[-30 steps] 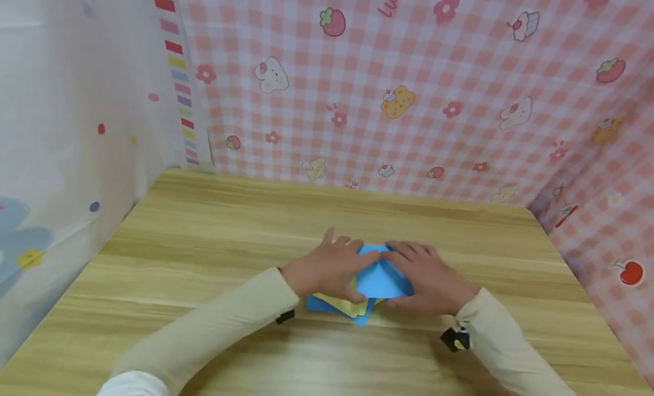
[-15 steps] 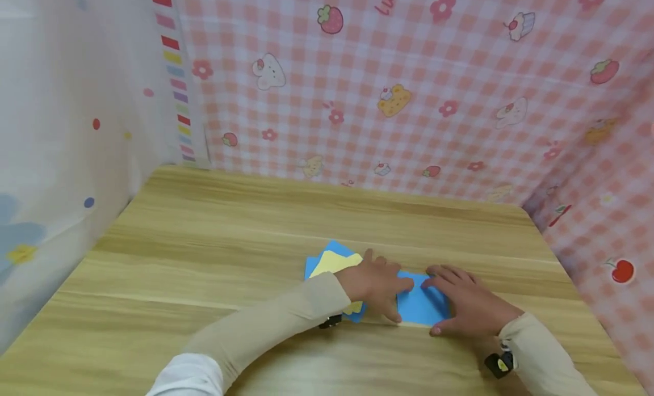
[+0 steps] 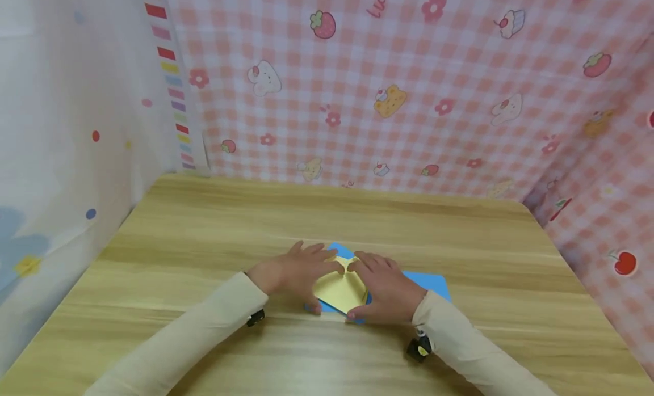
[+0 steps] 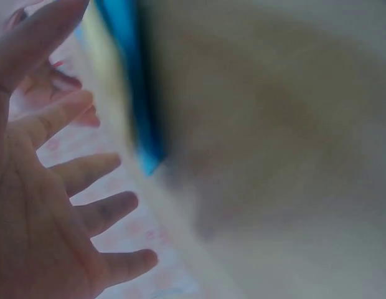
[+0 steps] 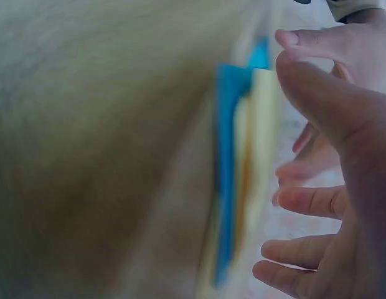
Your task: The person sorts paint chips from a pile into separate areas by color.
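Note:
A loose pile of yellow and blue paper sheets lies on the table, with a yellow sheet (image 3: 339, 292) on top and blue sheets (image 3: 339, 250) showing beneath it. My left hand (image 3: 301, 274) is at the pile's left side, its fingers spread and fairly straight in the left wrist view. On the opposite side my right hand (image 3: 385, 288) reaches over the pile's edge, thumb toward the near corner. Seen edge-on in the right wrist view, blue paper (image 5: 225, 168) and yellow paper (image 5: 264, 118) stand beside the extended fingers. Another blue sheet (image 3: 431, 283) lies right of the pile, partly behind my right hand.
The wood-grain table (image 3: 214, 231) extends around the papers. A pink checked cloth (image 3: 296, 101) with printed figures hangs behind it and along the right. White cloth (image 3: 61, 158) borders the left side.
Both hands carried a blue sheet from over the pile to the right, where it now lies. They let go of it and moved back left to the yellow sheet.

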Demonstrator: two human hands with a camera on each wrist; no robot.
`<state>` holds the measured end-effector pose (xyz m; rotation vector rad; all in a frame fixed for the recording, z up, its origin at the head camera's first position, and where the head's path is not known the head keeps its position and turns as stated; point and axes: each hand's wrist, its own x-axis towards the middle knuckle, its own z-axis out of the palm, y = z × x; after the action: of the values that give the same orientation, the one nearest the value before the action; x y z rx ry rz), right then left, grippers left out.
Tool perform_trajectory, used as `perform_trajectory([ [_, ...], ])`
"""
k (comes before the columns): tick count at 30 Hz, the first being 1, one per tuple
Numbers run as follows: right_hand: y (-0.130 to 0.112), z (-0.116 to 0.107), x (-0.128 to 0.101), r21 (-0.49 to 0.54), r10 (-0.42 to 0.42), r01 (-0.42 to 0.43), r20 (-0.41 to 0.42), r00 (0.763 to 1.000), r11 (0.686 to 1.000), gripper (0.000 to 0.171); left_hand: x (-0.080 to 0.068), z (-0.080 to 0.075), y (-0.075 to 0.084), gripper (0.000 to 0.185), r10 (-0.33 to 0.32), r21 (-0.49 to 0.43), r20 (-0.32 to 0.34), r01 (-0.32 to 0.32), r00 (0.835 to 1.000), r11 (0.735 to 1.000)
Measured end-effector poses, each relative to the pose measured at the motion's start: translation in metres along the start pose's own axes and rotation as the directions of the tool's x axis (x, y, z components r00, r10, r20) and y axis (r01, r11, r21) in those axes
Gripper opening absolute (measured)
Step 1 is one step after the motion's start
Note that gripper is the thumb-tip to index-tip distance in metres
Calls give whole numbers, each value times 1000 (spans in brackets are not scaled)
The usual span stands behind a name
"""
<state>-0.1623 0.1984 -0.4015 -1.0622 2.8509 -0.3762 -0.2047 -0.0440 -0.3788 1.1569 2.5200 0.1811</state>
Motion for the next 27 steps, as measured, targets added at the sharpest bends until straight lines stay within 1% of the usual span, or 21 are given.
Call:
perform_trajectory([
  [2, 0, 8, 4, 6, 2, -3, 21, 1000, 1000, 80, 3, 10, -1, 80, 3, -15, -7, -3, 1000, 1000],
  [5, -2, 13, 5, -12, 1, -1, 18, 1000, 1000, 77, 4, 15, -2, 77, 10, -42, -32, -12, 999, 999],
  [8, -2, 13, 6, -41, 2, -1, 13, 1000, 999, 73, 4, 13, -4, 73, 19, -36, -66, -21, 998, 999],
  [10, -3, 11, 7, -40, 3, -3, 12, 1000, 999, 72, 4, 11, -6, 72, 19, -21, -86, -21, 996, 1000],
  [13, -3, 5, 7, -4, 19, -18, 23, 1000, 1000, 69, 4, 7, -7, 72, 22, -11, -108, -23, 994, 1000],
  [17, -3, -6, 8, 37, 16, -17, 29, 999, 999, 66, -1, 2, -9, 71, 21, -54, -123, -28, 992, 998],
  [19, -5, -10, 12, 40, -10, 9, 17, 1000, 999, 64, -8, -2, -12, 70, 21, -57, -147, -29, 989, 998],
  [21, -8, -13, 20, 32, -48, 48, 4, 999, 998, 62, -19, -8, -15, 69, 16, -49, -179, -25, 984, 998],
  [24, -20, -17, 40, 8, -117, 117, 6, 993, 993, 62, -44, -16, -25, 70, -1, -22, -239, -5, 971, 1000],
  [27, -38, -17, 66, -22, -185, 186, 37, 982, 982, 64, -75, -19, -39, 70, -45, -21, -280, 41, 959, 999],
])
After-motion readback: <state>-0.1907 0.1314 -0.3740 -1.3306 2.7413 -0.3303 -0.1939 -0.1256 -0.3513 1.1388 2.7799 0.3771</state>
